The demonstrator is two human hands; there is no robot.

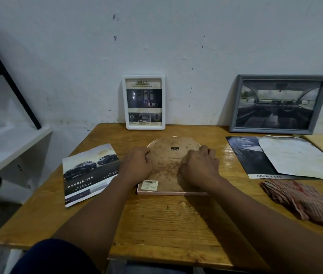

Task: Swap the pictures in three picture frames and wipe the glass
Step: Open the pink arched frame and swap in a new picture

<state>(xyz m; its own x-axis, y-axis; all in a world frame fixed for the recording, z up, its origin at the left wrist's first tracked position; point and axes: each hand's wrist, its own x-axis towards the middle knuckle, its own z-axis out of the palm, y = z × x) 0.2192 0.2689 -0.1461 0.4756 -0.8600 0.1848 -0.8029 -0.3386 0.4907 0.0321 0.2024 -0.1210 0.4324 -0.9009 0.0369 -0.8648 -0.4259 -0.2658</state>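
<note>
The face-down pink arched picture frame (168,169), brown-backed, is gripped at its side edges by the curled left hand (136,165) and right hand (200,165). It is set well back from the yellow-brown wooden table (166,224)'s near edge.

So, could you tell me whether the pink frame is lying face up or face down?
Face down: the pink frame shows its brown backing board, with hanger clip and barcode sticker.
</note>
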